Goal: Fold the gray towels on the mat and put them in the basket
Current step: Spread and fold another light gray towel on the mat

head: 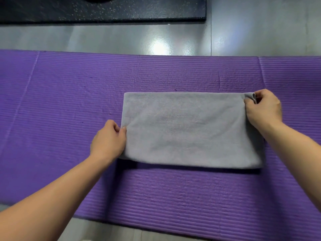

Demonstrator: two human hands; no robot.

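Forearms, both bare, reached in from the near edge: the left forearm (pixel 52 197) from about 7 o'clock, the right forearm (pixel 295 153) from about 4 o'clock. Beneath them, at 6 o'clock, showed a narrow strip of gray floor (pixel 107 232). Just past it lay the purple ribbed mat (pixel 60 101), which ran across the whole view from 9 to 3 o'clock.

One gray towel (pixel 189 129) lay flat on the mat, a little toward 3 o'clock from the middle. It was folded into a long rectangle, its long sides running from 9 to 3 o'clock and its near edge rounded like a fold.

The left hand (pixel 108 139) sat at the towel's 9 o'clock edge, fingers curled, pinching that short edge between thumb and fingers. The right hand (pixel 264 108) was farther off, at the towel's 2 o'clock corner. It gripped the corner there, and the layered edges of cloth bunched up between its thumb and fingers. Its wrist crossed over the towel's 3 o'clock edge.

Beyond the mat's far edge the glossy floor carried on, with a bright glare (pixel 160 47) at 12 o'clock. Farthest away, from 10 to 1 o'clock along the top of the view, lay a black speckled slab (pixel 104 9).
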